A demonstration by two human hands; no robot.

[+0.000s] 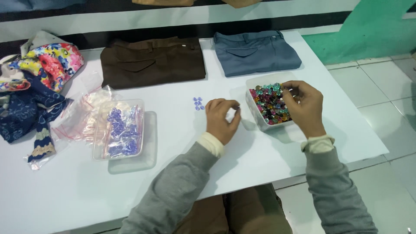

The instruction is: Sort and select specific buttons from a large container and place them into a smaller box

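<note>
**A:** Right hand point(303, 106) is over the clear plastic tub point(260, 84) of mixed gems point(268, 104), fingers point(288, 86) curled down into the pile. Are they pinching one?

**B:** Cannot tell. The fingertips are buried among the stones and the hand covers the tub's right side. The gems are small, faceted and glossy: pink, teal, green, dark ones.

**A:** And the left hand point(222, 119)?

**B:** Resting on the white table point(65, 190) just left of the tub, fingers point(232, 108) bunched together, tips pinched. Something tiny may sit between them, too small to make out.

**A:** Beside that hand, a little cluster of pale blue gems point(198, 103) lies on the bare table, near the knuckles but not touching.

**B:** Further left, a second clear tub point(118, 130) resting on its lid, holding more bluish-purple stones, some under crinkled zip bags point(89, 115) with red strips. The bags blur their contents.

**A:** Back of the table: folded brown trousers point(151, 60) and folded grey-blue trousers point(255, 52), smooth matte cloth, pocket flaps showing.

**B:** On the left edge is a heap of floral and navy patterned fabric point(34, 82), partly cut off by the frame. Grey sleeves with cream cuffs on both arms.
</note>
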